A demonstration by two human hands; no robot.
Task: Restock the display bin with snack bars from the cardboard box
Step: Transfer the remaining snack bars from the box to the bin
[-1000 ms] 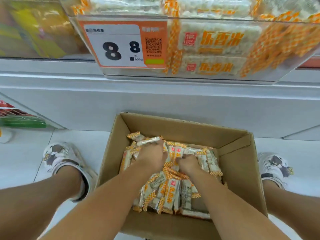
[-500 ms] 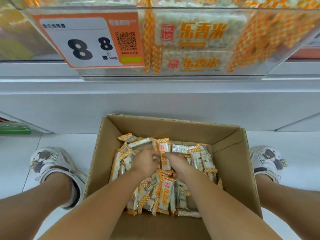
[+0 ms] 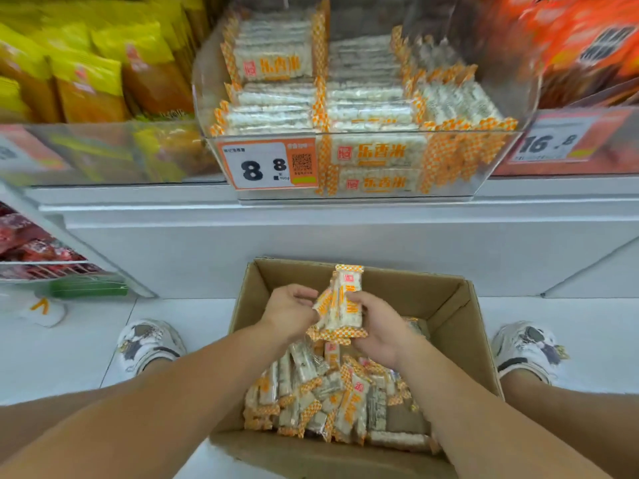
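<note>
An open cardboard box (image 3: 460,316) stands on the floor between my feet, with several white-and-orange snack bars (image 3: 321,399) lying loose inside. Above the box my left hand (image 3: 288,314) and my right hand (image 3: 375,326) together grip a small bunch of the bars (image 3: 340,305), held upright, fingers curled round it from both sides. Higher up, the clear display bin (image 3: 505,150) on the shelf holds rows of the same bars (image 3: 276,112) behind an orange 8.8 price tag (image 3: 268,165).
Yellow snack bags (image 3: 90,70) fill the bin on the left and orange packs (image 3: 587,46) the bin on the right. A white shelf base (image 3: 311,236) runs behind the box. My two shoes (image 3: 148,344) flank the box on the white floor.
Both hands have risen out of the box with a bunch of bars gripped between them. My head has tilted up, so the display bin's inside shows.
</note>
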